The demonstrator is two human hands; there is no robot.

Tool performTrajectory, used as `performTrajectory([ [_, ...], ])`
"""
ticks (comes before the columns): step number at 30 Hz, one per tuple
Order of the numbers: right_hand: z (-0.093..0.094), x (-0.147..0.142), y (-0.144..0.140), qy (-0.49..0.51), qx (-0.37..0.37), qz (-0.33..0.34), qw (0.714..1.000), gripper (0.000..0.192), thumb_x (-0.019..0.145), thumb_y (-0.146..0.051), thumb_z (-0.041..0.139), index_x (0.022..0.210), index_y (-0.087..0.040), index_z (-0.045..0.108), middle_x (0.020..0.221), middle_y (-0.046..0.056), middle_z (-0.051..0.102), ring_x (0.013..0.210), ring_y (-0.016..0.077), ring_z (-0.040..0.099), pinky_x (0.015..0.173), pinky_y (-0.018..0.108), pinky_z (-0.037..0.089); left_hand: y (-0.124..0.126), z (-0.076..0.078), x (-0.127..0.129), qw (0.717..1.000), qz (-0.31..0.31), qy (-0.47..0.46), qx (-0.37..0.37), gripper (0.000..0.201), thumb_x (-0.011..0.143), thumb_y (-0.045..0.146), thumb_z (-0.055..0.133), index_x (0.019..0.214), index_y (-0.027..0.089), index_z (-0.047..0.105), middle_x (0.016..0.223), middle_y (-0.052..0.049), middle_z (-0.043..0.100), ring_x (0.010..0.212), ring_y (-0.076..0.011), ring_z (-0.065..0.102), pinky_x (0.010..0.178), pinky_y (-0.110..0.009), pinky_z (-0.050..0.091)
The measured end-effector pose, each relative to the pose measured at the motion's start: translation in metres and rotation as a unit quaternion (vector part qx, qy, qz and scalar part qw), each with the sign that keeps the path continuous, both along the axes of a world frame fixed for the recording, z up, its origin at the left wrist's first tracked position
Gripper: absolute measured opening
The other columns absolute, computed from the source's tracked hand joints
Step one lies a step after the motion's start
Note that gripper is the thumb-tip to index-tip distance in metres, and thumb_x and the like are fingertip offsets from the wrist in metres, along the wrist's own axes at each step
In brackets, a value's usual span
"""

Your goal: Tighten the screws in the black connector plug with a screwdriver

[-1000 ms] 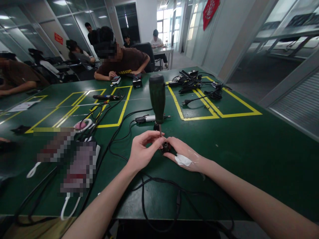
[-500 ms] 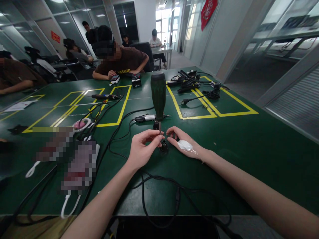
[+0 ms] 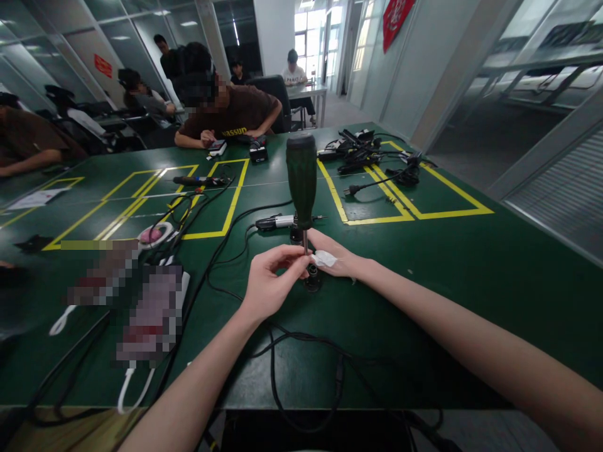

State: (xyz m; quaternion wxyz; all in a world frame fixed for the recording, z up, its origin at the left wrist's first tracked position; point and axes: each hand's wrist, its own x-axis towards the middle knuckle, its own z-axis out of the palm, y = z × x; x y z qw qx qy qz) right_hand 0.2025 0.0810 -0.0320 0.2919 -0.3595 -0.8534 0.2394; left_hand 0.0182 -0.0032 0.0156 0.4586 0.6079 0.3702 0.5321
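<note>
A screwdriver [image 3: 302, 182] with a thick dark green handle stands nearly upright, handle on top. My left hand [image 3: 271, 276] pinches its thin metal shaft between thumb and fingers. Below the shaft, a small black round part [image 3: 312, 280] rests on the table. My right hand [image 3: 330, 254], with a white dressing on it, lies just behind and right of the shaft; its fingertips are hidden by my left hand and the screwdriver. Just beyond, a pen-shaped electric tool [image 3: 277, 222] with a silver and black body lies beside another small black part [image 3: 296, 235].
Black cables [image 3: 301, 336] loop across the near part of the green table [image 3: 424, 282]. Blurred-out devices [image 3: 151, 314] with white cords lie left. Tangled black tools and cords [image 3: 358, 150] lie at the back right, within yellow tape outlines. Across the table a person [image 3: 230, 113] sits working.
My right hand has moved left, from beside the black round part to close behind the screwdriver shaft. My left hand keeps its pinch on the shaft.
</note>
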Motion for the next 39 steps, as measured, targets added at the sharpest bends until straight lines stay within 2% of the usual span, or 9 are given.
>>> performTrajectory([
  [6,-0.006,0.039,0.017,-0.015,-0.008,-0.101,0.995,0.022,0.099,-0.039,0.064,0.111,-0.022,0.058,0.108,0.009,0.069,0.095,0.0288,0.065,0.088,0.044,0.057,0.0,0.0,0.002,1.0,0.005,0.004,-0.007,0.016,0.085,0.028,0.081,0.092,0.014,0.082,0.08,-0.006,0.082,0.06,-0.0112,0.071,0.062,-0.021,0.062],
  [13,-0.016,0.073,0.033,0.01,-0.002,-0.186,0.983,0.025,0.098,-0.045,0.062,0.108,-0.022,0.059,0.102,0.01,0.068,0.093,0.03,0.063,0.087,0.047,0.056,0.0,-0.001,0.001,1.0,0.007,0.004,-0.01,0.019,0.086,0.031,0.082,0.093,0.013,0.082,0.08,-0.007,0.082,0.06,-0.0123,0.071,0.063,-0.024,0.063],
  [17,-0.018,0.076,0.018,0.051,-0.007,-0.244,0.968,0.048,0.097,-0.05,0.064,0.131,-0.018,0.055,0.12,0.015,0.065,0.096,0.0293,0.063,0.093,0.049,0.055,0.001,-0.002,0.001,1.0,0.007,-0.001,-0.015,0.019,0.084,0.031,0.083,0.092,0.013,0.082,0.081,-0.007,0.082,0.059,-0.0121,0.071,0.063,-0.024,0.063],
  [20,-0.017,0.074,-0.011,0.071,0.013,-0.279,0.958,0.05,0.099,-0.05,0.06,0.136,-0.017,0.053,0.12,0.015,0.064,0.097,0.0295,0.064,0.096,0.051,0.056,0.002,-0.003,0.002,1.0,0.011,-0.007,-0.019,0.018,0.083,0.029,0.084,0.091,0.013,0.082,0.08,-0.006,0.082,0.059,-0.0113,0.071,0.062,-0.022,0.063],
  [22,-0.014,0.068,-0.034,0.07,0.013,-0.249,0.966,0.042,0.101,-0.047,0.059,0.134,-0.021,0.055,0.115,0.012,0.066,0.097,0.0293,0.065,0.094,0.05,0.058,0.001,-0.003,0.002,1.0,0.014,-0.009,-0.022,0.017,0.082,0.028,0.084,0.09,0.013,0.081,0.08,-0.005,0.081,0.059,-0.0109,0.071,0.062,-0.021,0.062],
  [26,-0.004,0.048,-0.068,0.006,-0.017,-0.044,0.999,0.039,0.102,-0.039,0.062,0.137,-0.023,0.057,0.123,0.013,0.069,0.109,0.0305,0.068,0.098,0.05,0.058,0.001,-0.001,0.002,1.0,0.012,-0.008,-0.021,0.016,0.08,0.027,0.085,0.088,0.014,0.081,0.072,-0.003,0.079,0.057,-0.0113,0.07,0.06,-0.021,0.061],
  [28,-0.001,0.04,-0.073,-0.021,-0.02,0.007,1.0,0.04,0.101,-0.037,0.065,0.138,-0.023,0.057,0.13,0.015,0.069,0.118,0.0322,0.066,0.103,0.053,0.056,0.001,0.0,0.003,1.0,0.008,-0.011,-0.019,0.015,0.079,0.026,0.085,0.087,0.014,0.081,0.071,-0.002,0.077,0.057,-0.0111,0.07,0.06,-0.021,0.06],
  [34,-0.005,0.027,-0.066,-0.061,-0.003,0.012,0.998,0.019,0.101,-0.029,0.068,0.117,-0.021,0.062,0.111,0.011,0.072,0.102,0.0295,0.067,0.094,0.048,0.057,0.002,-0.001,0.002,1.0,0.003,-0.025,-0.01,0.012,0.079,0.023,0.085,0.085,0.015,0.079,0.07,-0.001,0.076,0.057,-0.0096,0.069,0.059,-0.019,0.059],
  [39,-0.008,0.022,-0.068,-0.064,0.009,0.015,0.998,0.027,0.099,-0.026,0.07,0.123,-0.02,0.06,0.117,0.013,0.072,0.104,0.0301,0.066,0.092,0.047,0.055,0.001,0.0,0.002,0.999,0.012,-0.027,-0.019,0.015,0.077,0.023,0.087,0.083,0.015,0.076,0.067,0.001,0.074,0.056,-0.0091,0.068,0.06,-0.019,0.059],
])
